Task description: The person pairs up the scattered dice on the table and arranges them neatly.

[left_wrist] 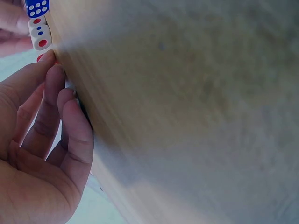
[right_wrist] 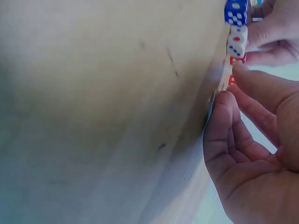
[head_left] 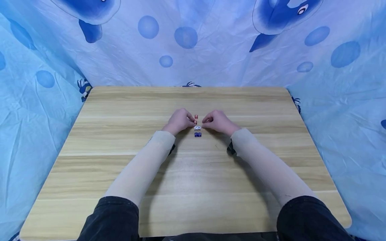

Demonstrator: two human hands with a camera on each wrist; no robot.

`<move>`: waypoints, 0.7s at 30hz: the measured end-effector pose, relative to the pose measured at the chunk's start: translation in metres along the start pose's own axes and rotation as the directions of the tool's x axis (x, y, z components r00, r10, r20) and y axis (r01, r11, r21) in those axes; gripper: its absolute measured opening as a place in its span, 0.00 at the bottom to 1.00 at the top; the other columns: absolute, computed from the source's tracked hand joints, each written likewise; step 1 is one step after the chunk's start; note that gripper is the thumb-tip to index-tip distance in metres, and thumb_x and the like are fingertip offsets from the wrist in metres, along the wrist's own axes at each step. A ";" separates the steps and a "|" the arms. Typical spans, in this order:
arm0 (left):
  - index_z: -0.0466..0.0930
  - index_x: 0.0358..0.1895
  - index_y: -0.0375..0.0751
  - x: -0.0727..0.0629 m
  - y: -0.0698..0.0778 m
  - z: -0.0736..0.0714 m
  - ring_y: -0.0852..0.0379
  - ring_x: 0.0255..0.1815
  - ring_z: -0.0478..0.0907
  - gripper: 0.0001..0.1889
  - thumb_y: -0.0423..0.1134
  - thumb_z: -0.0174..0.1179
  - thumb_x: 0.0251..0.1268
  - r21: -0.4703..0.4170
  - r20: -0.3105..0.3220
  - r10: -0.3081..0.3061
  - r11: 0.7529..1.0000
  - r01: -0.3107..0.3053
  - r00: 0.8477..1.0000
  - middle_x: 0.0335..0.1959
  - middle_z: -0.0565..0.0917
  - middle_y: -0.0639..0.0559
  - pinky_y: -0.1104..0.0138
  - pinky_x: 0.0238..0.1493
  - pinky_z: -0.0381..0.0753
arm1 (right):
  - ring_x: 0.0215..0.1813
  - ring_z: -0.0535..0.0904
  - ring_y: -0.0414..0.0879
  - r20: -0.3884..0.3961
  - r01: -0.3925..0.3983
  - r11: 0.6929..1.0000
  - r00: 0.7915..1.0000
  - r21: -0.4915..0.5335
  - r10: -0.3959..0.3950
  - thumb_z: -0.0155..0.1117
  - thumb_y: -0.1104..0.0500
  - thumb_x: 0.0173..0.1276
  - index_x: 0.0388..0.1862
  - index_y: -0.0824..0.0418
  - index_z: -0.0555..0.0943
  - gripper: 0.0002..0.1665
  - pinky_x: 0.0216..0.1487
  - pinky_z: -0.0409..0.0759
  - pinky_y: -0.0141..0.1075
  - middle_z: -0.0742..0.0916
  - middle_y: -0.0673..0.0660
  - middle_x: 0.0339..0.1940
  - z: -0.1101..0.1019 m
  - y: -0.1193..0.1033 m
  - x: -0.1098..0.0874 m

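Observation:
Small dice line up near the table's middle. Two white dice (head_left: pixel 197 128) sit side by side, with two blue dice (head_left: pixel 197 135) on the near side of them. Just beyond the white pair, my left hand (head_left: pixel 181 119) pinches a red die (head_left: pixel 195 122) between thumb and fingertips. Another red die (head_left: pixel 196 116) stands farther back. My right hand (head_left: pixel 219 122) hovers close to the right of the row, its fingers loosely bent and a small gap from the dice. In the right wrist view, its thumb partly covers the red dice behind the white die (right_wrist: pixel 237 42).
The pale wooden table (head_left: pixel 187 187) stretches out around the dice. Blue cloth (head_left: pixel 193 63) printed with bubbles and dolphins hangs behind it and along both sides. A dark band (head_left: pixel 231 148) shows at the right wrist.

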State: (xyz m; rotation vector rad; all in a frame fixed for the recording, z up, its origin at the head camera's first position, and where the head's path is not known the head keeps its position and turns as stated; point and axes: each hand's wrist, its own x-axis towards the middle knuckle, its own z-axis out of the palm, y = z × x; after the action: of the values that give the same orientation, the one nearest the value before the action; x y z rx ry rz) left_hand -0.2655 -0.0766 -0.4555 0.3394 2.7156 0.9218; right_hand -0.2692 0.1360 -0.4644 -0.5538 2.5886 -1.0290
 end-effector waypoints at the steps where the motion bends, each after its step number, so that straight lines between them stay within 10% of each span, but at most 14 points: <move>1: 0.92 0.40 0.44 0.000 0.000 0.000 0.53 0.48 0.79 0.07 0.39 0.76 0.59 -0.003 0.001 -0.003 1.000 0.003 1.000 0.46 0.87 0.51 0.60 0.53 0.75 | 0.39 0.83 0.46 -0.005 -0.010 1.000 1.000 0.007 0.010 0.76 0.57 0.66 0.47 0.61 0.89 0.13 0.45 0.80 0.40 0.89 0.51 0.37 -0.001 0.000 0.002; 21: 0.92 0.36 0.44 0.003 -0.004 0.001 0.55 0.40 0.79 0.05 0.40 0.75 0.60 0.000 -0.002 0.011 1.000 -0.011 1.000 0.40 0.88 0.53 0.62 0.44 0.76 | 0.51 0.82 0.47 -0.004 -0.064 0.998 0.998 0.029 0.064 0.76 0.60 0.65 0.47 0.59 0.90 0.11 0.56 0.76 0.43 0.90 0.53 0.46 -0.001 -0.019 0.038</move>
State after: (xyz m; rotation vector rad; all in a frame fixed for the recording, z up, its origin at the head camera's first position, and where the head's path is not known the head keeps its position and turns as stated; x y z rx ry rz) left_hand -0.2684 -0.0779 -0.4595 0.3546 2.7182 0.9258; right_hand -0.2987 0.1064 -0.4555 -0.4589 2.5739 -1.0472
